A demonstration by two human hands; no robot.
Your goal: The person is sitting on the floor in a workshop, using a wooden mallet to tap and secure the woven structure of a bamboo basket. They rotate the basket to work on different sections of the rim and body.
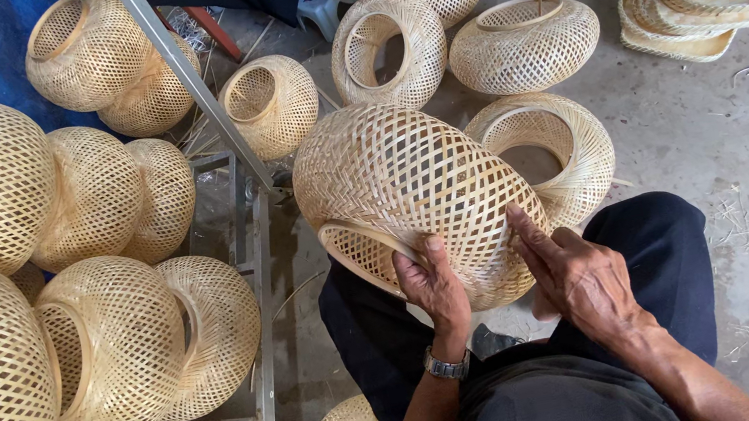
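Woven bamboo shade (412, 194) on lap, body fully latticed. Left hand (433, 287) gripping rim; right hand (573, 274) spread, fingertips pressing weave. Finished shades (10, 332) stacked beside.

From my remote view, no packages, labels, signs or screens appear anywhere in this workshop scene; I see only unmarked, unwrapped goods on bare floor.
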